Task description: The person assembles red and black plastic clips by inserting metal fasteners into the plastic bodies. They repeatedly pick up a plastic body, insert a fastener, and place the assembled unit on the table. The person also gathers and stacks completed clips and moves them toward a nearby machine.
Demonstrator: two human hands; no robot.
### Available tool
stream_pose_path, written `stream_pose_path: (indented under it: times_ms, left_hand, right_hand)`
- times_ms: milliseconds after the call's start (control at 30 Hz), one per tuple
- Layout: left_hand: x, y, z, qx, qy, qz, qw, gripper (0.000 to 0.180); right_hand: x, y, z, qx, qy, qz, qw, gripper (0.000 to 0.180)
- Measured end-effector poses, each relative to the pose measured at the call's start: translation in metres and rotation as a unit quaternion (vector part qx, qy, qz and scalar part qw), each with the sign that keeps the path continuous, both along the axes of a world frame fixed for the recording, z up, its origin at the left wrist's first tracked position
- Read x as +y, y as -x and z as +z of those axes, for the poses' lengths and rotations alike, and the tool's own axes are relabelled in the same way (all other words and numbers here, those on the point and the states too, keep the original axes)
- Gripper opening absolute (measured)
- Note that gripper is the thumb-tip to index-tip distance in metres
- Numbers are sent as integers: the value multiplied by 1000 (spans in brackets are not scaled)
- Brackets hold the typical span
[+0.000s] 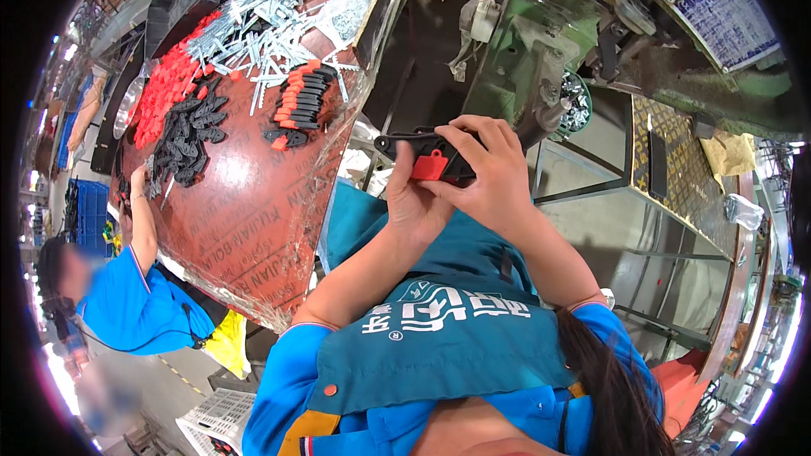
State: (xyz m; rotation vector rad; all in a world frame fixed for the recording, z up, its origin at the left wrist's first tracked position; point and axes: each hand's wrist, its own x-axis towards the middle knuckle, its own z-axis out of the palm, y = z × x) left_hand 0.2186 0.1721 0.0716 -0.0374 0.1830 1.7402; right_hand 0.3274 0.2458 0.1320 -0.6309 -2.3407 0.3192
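Note:
Both hands are raised in front of my apron, closed around one black plastic part point(404, 143) with a small round hole at its left end. A red plastic piece point(429, 167) sits against its near side. My left hand point(422, 207) grips the part from below, thumb upright beside the red piece. My right hand point(492, 171) pinches its right end, fingers over the top and thumb underneath. The palm side of the grip is hidden. Beyond the hands stands a green machine point(519, 63).
On the red-brown table point(245, 236) at left lie red pieces point(173, 80), metal strips point(253, 29), black parts point(190, 135) and a row of black-and-orange pieces point(302, 95). A co-worker point(144, 304) reaches onto it. A green bin point(576, 103) holds metal parts; a patterned bench point(680, 173) stands right.

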Motion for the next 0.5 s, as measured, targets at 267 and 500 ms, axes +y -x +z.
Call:
stream_pose_path:
  times_ms: [267, 500]
  left_hand:
    - [1, 6, -5, -74, -107, -29, 991, 77]
    - [5, 15, -20, -133, -81, -51, 986, 42]
  right_hand:
    - [-10, 2, 4, 123, 9, 3, 992, 56]
    - [-1, -29, 32, 151, -29, -36, 987, 49]
